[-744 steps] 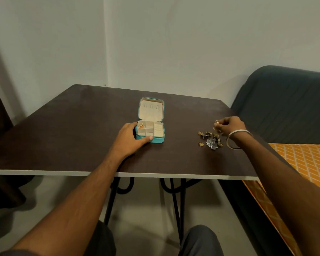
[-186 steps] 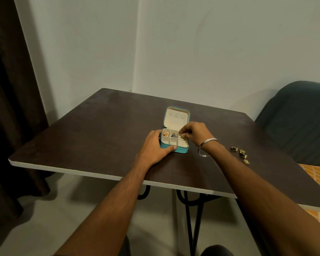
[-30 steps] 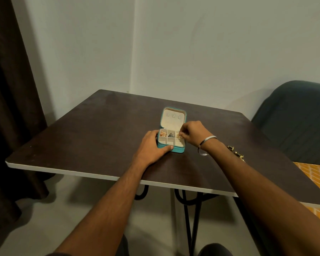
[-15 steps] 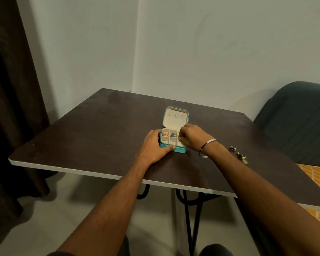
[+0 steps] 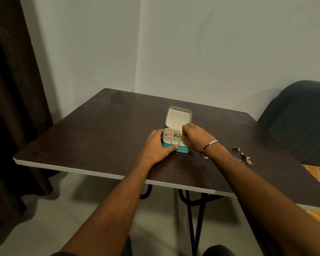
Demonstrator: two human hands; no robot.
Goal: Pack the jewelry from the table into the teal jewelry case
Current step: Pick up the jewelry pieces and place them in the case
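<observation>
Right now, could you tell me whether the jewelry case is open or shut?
Open: the jewelry case has its lid standing up, and the compartments show.

Pale walls (image 5: 211,52), a dark curtain (image 5: 11,108), a dark table (image 5: 100,130), a teal chair (image 5: 299,115), grey floor (image 5: 54,218).

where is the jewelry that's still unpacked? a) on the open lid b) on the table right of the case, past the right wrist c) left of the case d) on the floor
b: the small gold pieces lie on the table, right of the teal case.
</observation>
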